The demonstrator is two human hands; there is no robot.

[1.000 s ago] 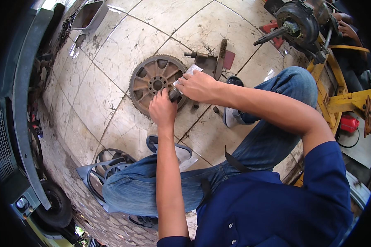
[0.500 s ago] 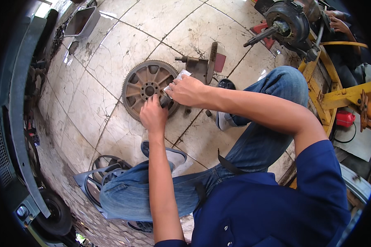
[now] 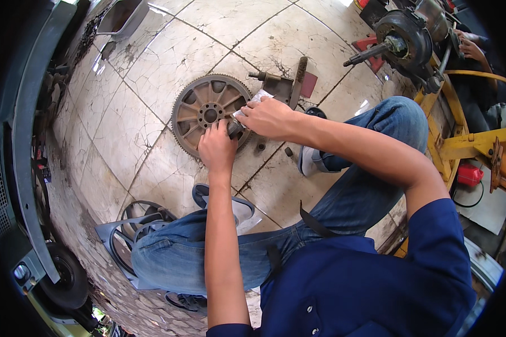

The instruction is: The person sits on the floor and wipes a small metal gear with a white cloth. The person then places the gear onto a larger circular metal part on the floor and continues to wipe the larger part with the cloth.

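A rusty toothed flywheel (image 3: 188, 103) lies flat on the tiled floor before me. Over its near right part, my left hand (image 3: 218, 147) is closed on a short dark cylindrical piece (image 3: 234, 128), just right of the hub. My right hand (image 3: 269, 118) is closed on a crumpled whitish sheet (image 3: 262, 95) against the right rim, close beside the dark piece. Whether the sheet touches that piece is hidden under my fingers. Two small dark metal pieces (image 3: 289, 151) lie on the floor to the right of my hands.
Beyond my right hand lie a metal bracket (image 3: 278, 88), a long worn bar (image 3: 299, 81) and a reddish square (image 3: 309, 85). A hub assembly (image 3: 396, 42) sits by a yellow stand (image 3: 455, 146) at right, near another person's hands (image 3: 471, 48). A grey bin (image 3: 130, 27) stands far left.
The view has shifted slightly, so the floor things sit a little further right. Both hands keep their holds over the flywheel, with little visible movement.
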